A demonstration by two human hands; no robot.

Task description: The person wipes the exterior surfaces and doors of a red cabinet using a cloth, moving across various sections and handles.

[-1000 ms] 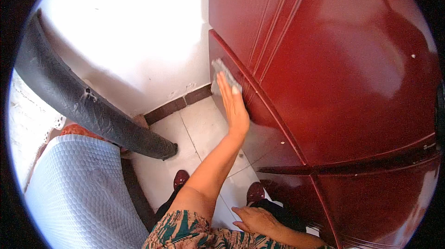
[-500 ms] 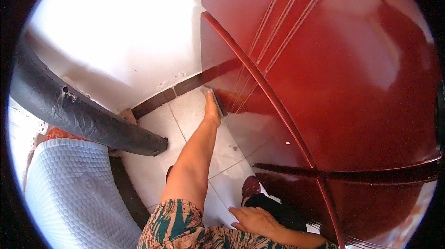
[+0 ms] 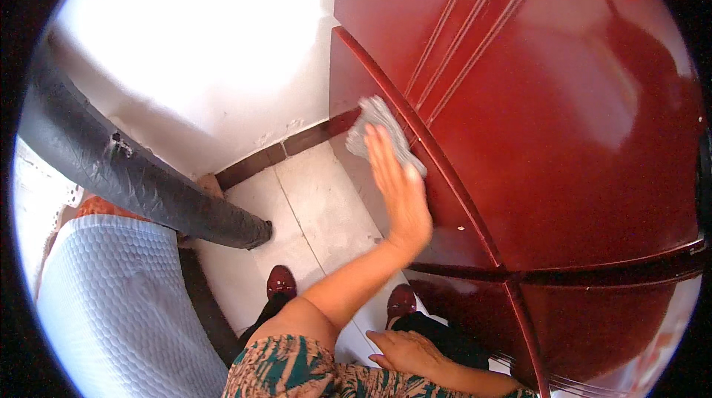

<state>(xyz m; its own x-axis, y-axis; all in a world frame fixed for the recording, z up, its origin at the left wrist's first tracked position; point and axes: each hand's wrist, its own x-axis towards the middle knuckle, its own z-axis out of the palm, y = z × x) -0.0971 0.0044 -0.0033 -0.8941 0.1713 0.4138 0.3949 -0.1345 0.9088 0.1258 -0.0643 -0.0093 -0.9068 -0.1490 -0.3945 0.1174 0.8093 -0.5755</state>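
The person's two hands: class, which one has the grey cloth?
The left hand, stretched forward with the grey cloth at the dark red panel; the right hand, near the picture's bottom edge, shows no cloth.

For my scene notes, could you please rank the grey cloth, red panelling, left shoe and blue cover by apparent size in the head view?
1. Red panelling
2. Blue cover
3. Grey cloth, partly hidden
4. Left shoe
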